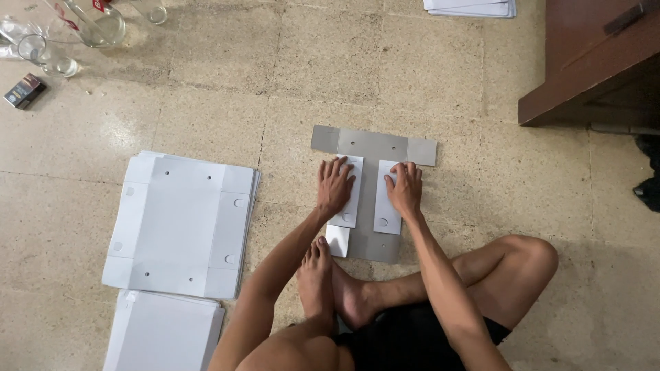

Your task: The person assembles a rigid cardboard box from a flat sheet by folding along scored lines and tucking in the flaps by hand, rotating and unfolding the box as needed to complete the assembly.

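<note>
The flat grey cardboard box blank [373, 148] looks matt and smooth, its folded-in side flaps [387, 198] showing a whiter, slightly sheeny coated face. The stack of white die-cut cardboard sheets [180, 225] has the same smooth, faintly glossy paperboard finish, as does the second white stack [163, 331] below it. The beige speckled stone-tile floor [206, 103] is polished, with dull patches and soft glare. The clear glass vessels [82, 27] are shiny and see-through. The dark brown wooden cabinet [591, 62] has a smooth, low-sheen varnished surface.
</note>
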